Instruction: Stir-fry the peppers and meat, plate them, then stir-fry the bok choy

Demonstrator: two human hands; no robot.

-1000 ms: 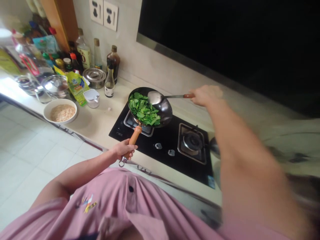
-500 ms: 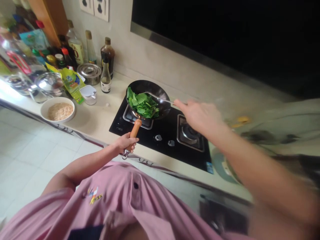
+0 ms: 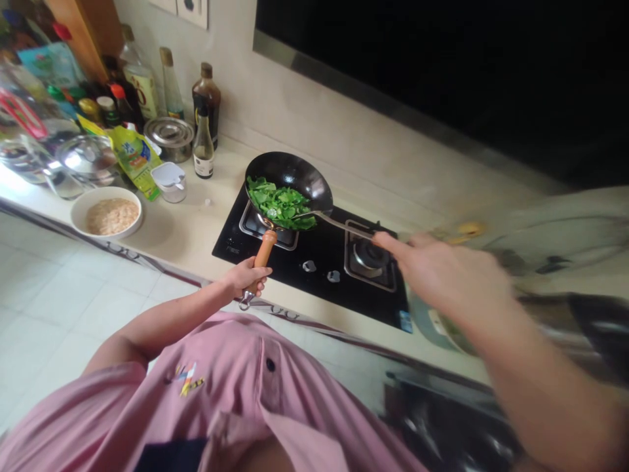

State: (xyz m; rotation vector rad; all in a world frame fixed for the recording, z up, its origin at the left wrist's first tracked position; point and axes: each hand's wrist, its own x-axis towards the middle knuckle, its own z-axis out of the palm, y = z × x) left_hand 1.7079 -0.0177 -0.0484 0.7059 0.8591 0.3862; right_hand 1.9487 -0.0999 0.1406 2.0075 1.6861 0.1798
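Note:
A dark wok (image 3: 295,169) sits on the left burner of the black gas stove (image 3: 314,293). My left hand (image 3: 249,276) is wrapped round its wooden handle (image 3: 266,248). Chopped leafy greens (image 3: 280,202) lie in the near left part of the wok. My right hand (image 3: 442,272), slightly blurred, grips a long metal spatula (image 3: 346,227) by its far end. The spatula's tip is in the wok at the right edge of the greens, and its blade is partly hidden among the leaves.
Left of the stove stand a white bowl (image 3: 107,213) of pale food, a clear plastic container (image 3: 170,181), a yellow-green bag (image 3: 132,157), a small sauce bottle (image 3: 203,147) and a lidded steel pot (image 3: 170,137). A dark range hood (image 3: 442,78) overhangs the right side.
My right hand has drawn back to the right and lower, pulling the spatula's tip toward the near right side of the greens. The greens lie flatter and more spread. My left hand keeps its grip.

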